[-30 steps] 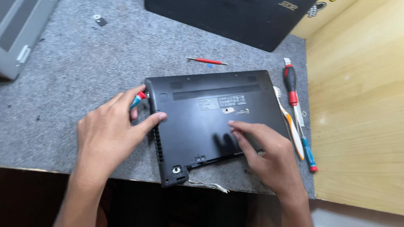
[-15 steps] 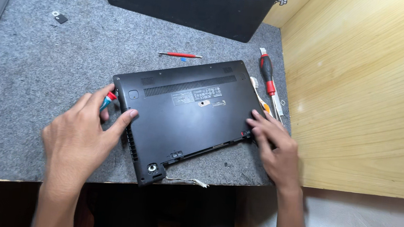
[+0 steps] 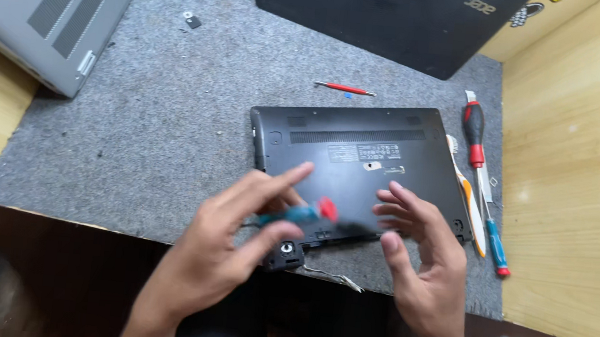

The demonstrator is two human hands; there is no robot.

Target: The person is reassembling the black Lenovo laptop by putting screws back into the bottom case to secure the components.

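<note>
A small black laptop [image 3: 360,152] lies upside down on a grey felt mat [image 3: 172,127], its hinge corner at the near edge. My left hand [image 3: 233,250] hovers over its near edge, fingers closed on a small teal screwdriver with a red cap [image 3: 303,213], blurred by motion. My right hand [image 3: 416,253] floats just above the laptop's near right side, fingers spread and empty, not pressing on the base.
A grey laptop [image 3: 44,5] lies at the far left, a black laptop [image 3: 395,16] at the back. A red-handled screwdriver [image 3: 474,130], an orange and white tool [image 3: 468,207] and a blue-handled screwdriver [image 3: 494,242] lie right of the laptop. A thin red tool [image 3: 344,88] lies behind it. A wooden wall [image 3: 577,180] stands right.
Both hands have come off the laptop's sides and lifted above its near edge. My left hand has swung the teal screwdriver toward the middle; the right hand has opened.
</note>
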